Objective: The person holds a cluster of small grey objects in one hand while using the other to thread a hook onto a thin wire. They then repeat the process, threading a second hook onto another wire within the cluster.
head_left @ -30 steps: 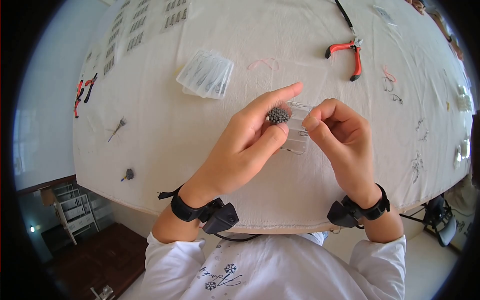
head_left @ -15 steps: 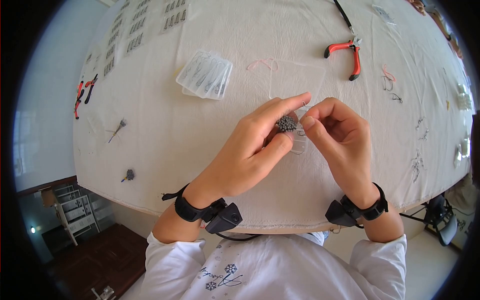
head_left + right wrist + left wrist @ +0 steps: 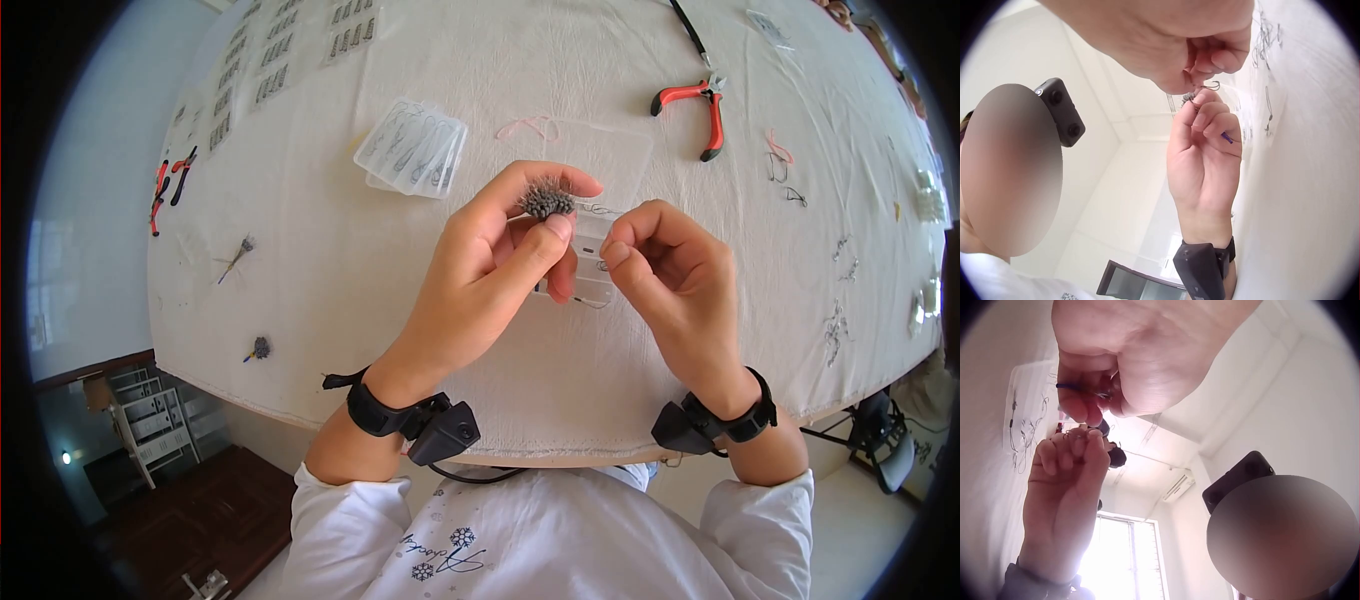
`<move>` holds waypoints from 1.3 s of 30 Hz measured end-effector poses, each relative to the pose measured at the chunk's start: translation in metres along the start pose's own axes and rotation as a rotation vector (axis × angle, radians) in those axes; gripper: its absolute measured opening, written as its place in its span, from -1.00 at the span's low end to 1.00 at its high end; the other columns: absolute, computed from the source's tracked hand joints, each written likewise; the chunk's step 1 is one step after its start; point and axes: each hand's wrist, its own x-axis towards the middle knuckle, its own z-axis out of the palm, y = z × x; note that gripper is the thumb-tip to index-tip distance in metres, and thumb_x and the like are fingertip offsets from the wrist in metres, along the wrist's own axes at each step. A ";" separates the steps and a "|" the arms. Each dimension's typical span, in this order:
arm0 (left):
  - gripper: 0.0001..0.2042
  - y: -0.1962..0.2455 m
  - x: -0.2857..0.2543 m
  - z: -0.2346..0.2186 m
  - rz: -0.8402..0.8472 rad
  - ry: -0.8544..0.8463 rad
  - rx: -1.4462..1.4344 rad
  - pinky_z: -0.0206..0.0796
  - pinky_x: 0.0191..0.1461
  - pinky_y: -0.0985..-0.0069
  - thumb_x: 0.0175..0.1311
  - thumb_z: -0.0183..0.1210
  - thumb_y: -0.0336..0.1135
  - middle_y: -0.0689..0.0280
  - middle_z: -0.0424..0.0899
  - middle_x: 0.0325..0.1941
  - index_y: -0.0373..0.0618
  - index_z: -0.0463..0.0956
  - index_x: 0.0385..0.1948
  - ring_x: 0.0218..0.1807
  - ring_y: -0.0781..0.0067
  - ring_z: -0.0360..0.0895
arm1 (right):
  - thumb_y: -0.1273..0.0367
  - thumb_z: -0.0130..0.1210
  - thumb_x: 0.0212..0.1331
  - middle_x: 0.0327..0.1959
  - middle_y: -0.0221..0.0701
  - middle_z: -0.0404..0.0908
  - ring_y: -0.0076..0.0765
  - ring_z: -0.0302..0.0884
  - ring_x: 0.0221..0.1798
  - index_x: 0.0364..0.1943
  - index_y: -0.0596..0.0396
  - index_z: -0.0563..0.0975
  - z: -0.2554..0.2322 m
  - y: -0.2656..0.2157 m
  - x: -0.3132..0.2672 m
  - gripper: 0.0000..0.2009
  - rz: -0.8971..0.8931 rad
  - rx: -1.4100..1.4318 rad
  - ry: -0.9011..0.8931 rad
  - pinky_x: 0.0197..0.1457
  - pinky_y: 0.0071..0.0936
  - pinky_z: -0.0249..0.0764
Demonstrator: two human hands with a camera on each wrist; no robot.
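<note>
The left hand (image 3: pixel 480 270) grips a bundle (image 3: pixel 546 199) of thin wires with small dark grey heads, which stands out between thumb and forefinger. A blue end (image 3: pixel 1227 137) of the bundle shows at the curled fingers in the right wrist view. Close on its right, the right hand (image 3: pixel 685 290) pinches a small bent wire hook (image 3: pixel 1212 85) between thumb and forefinger. Beneath both hands lies a clear compartment box (image 3: pixel 597 285) with wire pieces in it, partly hidden by the left hand; its clear lid (image 3: pixel 610 150) lies flat behind.
Stacked clear boxes (image 3: pixel 412 150) with wire loops lie left of the lid. Red-handled pliers (image 3: pixel 715 120) are at the back right, loose hooks (image 3: pixel 795 197) to their lower right. Two small bundles (image 3: pixel 261 348) (image 3: pixel 240 255) lie on the left, near more pliers (image 3: pixel 158 197).
The left hand has moved up and left and tilted the bundle, so its wires show more from the side. More of the box is uncovered. The right hand has barely moved.
</note>
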 end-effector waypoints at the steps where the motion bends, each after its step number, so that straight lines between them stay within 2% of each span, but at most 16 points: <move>1: -0.72 -0.001 0.000 0.000 0.007 0.004 0.012 0.32 -0.30 0.67 0.39 0.01 -0.36 0.45 0.41 -0.31 -0.25 0.41 0.06 -0.42 0.66 0.43 | 0.48 0.12 0.20 -0.45 -0.59 0.52 -0.79 0.39 -0.40 -0.34 0.21 0.53 -0.001 0.000 0.000 -0.94 -0.002 -0.004 -0.003 -0.34 -0.76 0.30; 6: -0.77 0.001 0.000 0.003 -0.004 0.061 0.017 0.37 -0.28 0.67 0.32 0.11 -0.45 0.40 0.48 -0.26 -0.20 0.42 -0.01 -0.37 0.61 0.56 | 0.48 0.12 0.21 -0.44 -0.58 0.52 -0.78 0.40 -0.38 -0.34 0.21 0.53 -0.001 -0.001 0.001 -0.94 -0.022 -0.001 0.017 -0.31 -0.75 0.33; 12: -0.78 -0.001 0.000 0.001 -0.001 0.074 0.024 0.38 -0.29 0.69 0.27 0.19 -0.45 0.38 0.54 -0.24 -0.17 0.42 -0.10 -0.31 0.56 0.64 | 0.48 0.12 0.22 -0.44 -0.57 0.53 -0.78 0.42 -0.37 -0.33 0.22 0.53 -0.002 -0.002 0.001 -0.93 -0.007 -0.006 0.018 -0.29 -0.75 0.35; 16: -0.79 -0.001 0.001 0.000 0.032 0.126 0.010 0.39 -0.29 0.69 0.26 0.19 -0.46 0.40 0.54 -0.29 -0.17 0.41 -0.11 -0.33 0.59 0.61 | 0.48 0.12 0.21 -0.43 -0.57 0.54 -0.78 0.43 -0.37 -0.33 0.23 0.53 -0.003 -0.002 0.000 -0.93 0.025 -0.021 -0.023 -0.29 -0.75 0.35; 24: -0.78 -0.003 0.002 0.000 0.051 0.140 0.019 0.47 -0.26 0.65 0.23 0.18 -0.49 0.41 0.52 -0.32 -0.18 0.41 -0.12 -0.34 0.64 0.58 | 0.49 0.15 0.21 -0.42 -0.56 0.56 -0.77 0.43 -0.36 -0.34 0.22 0.55 -0.002 -0.002 0.003 -0.94 -0.005 -0.004 0.053 -0.28 -0.75 0.37; 34: -0.76 -0.002 0.001 -0.001 0.015 0.117 -0.001 0.42 -0.30 0.69 0.22 0.20 -0.47 0.41 0.54 -0.32 -0.17 0.41 -0.10 -0.37 0.61 0.60 | 0.49 0.17 0.21 -0.41 -0.55 0.57 -0.77 0.45 -0.34 -0.32 0.22 0.55 -0.005 -0.002 0.004 -0.93 0.030 -0.008 0.062 -0.25 -0.76 0.38; 39: -0.76 0.000 0.001 0.000 -0.023 0.111 -0.014 0.41 -0.30 0.70 0.22 0.20 -0.47 0.41 0.54 -0.34 -0.16 0.42 -0.09 -0.37 0.61 0.60 | 0.49 0.17 0.20 -0.41 -0.55 0.57 -0.77 0.45 -0.35 -0.31 0.23 0.56 -0.003 -0.001 0.004 -0.93 -0.027 -0.014 0.047 -0.26 -0.76 0.38</move>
